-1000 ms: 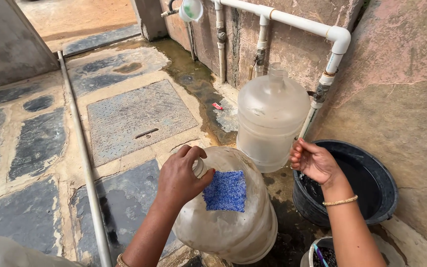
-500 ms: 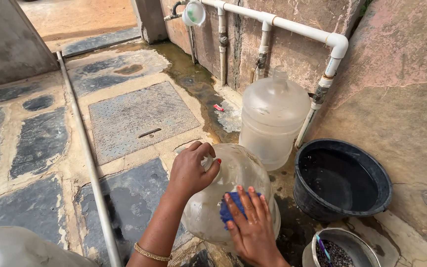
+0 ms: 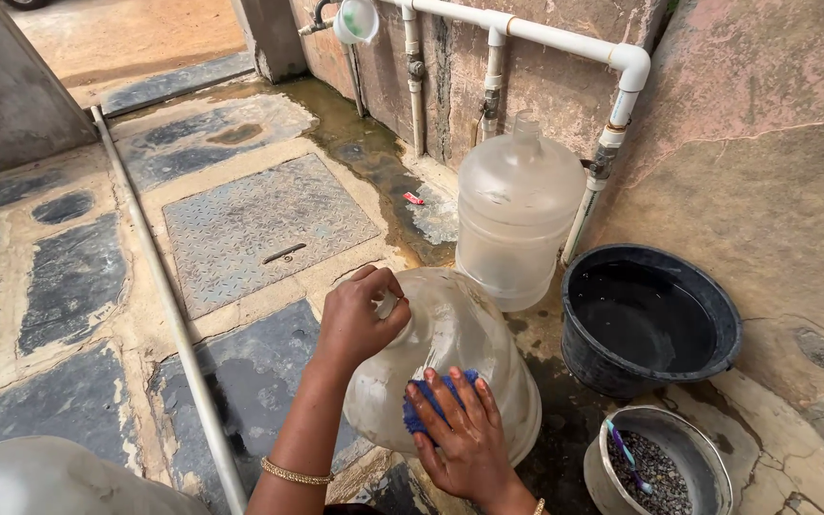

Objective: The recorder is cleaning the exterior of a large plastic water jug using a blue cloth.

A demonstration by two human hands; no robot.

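A large clear plastic water jug (image 3: pixel 469 334) lies tilted on its side on the wet ground in front of me. My left hand (image 3: pixel 360 319) grips its neck. My right hand (image 3: pixel 460 429) presses a blue scrubbing sponge (image 3: pixel 422 405) flat against the jug's side, fingers spread over it. A second water jug (image 3: pixel 519 210) of the same kind stands upright behind it, by the wall.
A black tub (image 3: pixel 650 319) of water sits at the right, and a small metal bowl (image 3: pixel 660 463) with gravel and a toothbrush in front of it. White pipes (image 3: pixel 526 29) run along the wall. A metal hatch (image 3: pixel 264 229) and a thin ground pipe (image 3: pixel 159 296) lie left. Another jug (image 3: pixel 50 482) shows bottom left.
My right hand came down from beside the upright jug onto the blue sponge and now presses it on the lying jug. My left hand shifted from the jug's side to its neck.
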